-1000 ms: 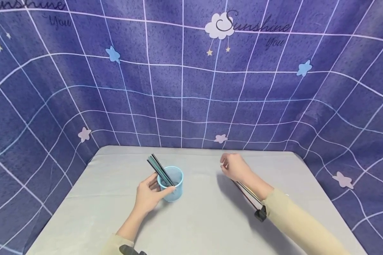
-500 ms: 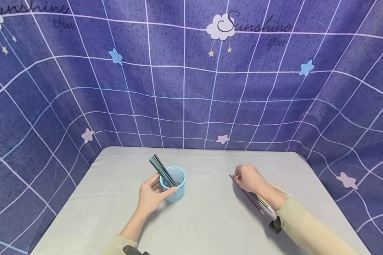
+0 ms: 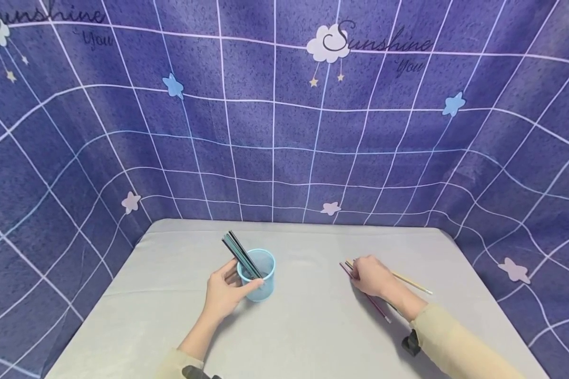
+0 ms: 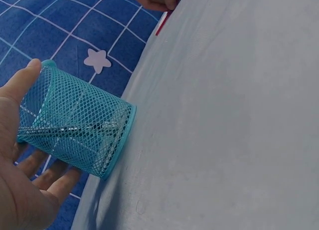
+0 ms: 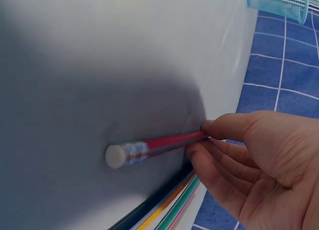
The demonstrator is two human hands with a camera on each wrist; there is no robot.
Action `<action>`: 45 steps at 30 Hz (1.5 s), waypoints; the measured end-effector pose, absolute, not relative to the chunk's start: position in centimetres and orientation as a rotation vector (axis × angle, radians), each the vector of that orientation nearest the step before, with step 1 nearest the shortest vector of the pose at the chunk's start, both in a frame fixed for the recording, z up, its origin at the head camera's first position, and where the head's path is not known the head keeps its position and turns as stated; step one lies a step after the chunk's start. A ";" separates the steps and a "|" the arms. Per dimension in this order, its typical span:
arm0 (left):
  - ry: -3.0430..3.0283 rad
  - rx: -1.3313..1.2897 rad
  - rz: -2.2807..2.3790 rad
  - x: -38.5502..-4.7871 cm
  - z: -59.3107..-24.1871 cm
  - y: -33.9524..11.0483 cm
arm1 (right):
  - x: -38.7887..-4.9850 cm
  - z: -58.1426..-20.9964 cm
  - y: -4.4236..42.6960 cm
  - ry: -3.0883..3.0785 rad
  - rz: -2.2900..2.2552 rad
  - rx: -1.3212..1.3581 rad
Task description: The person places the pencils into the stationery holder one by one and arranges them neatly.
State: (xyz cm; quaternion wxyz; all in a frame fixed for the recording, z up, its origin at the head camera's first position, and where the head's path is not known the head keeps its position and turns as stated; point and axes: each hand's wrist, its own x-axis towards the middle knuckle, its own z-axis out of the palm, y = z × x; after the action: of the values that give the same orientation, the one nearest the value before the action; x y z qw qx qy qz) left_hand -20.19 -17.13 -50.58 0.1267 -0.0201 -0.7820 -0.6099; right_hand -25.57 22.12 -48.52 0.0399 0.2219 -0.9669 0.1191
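A light blue mesh pencil cup (image 3: 261,292) stands on the left half of the table. My left hand (image 3: 220,295) grips it from the left, with the thumb at the near side of the rim and the fingers behind. Several dark and teal pencils (image 3: 237,251) lean out of the cup toward the upper left. On the right, my right hand (image 3: 373,278) pinches a red pencil (image 5: 172,141) with a white eraser between thumb and finger, low over the table. Under and beside that hand lie more pencils, among them a yellow pencil (image 3: 414,284) and a green pencil (image 5: 182,202).
A pale grey cloth covers the table (image 3: 303,326). Behind it and along both sides hangs a blue-purple curtain (image 3: 246,121) with grid lines, stars and clouds. A dark wrist camera (image 3: 411,343) sits on the right sleeve.
My right hand has come down and to the right onto the pencils, and the red and yellow ones now show beside it. The left hand still holds the cup in place.
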 end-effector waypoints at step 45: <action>-2.280 -0.052 -1.813 -20.2 -50.8 -17.3 | -27.4 -38.5 8.6 -2.214 1.424 1.026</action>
State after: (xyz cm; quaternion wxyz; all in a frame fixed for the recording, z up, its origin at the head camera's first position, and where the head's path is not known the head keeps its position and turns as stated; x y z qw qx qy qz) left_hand -20.21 -17.27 -50.78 0.1138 -0.0179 -0.7775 -0.6182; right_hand -27.39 8.58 -38.46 0.1574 0.3585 -0.7739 0.4977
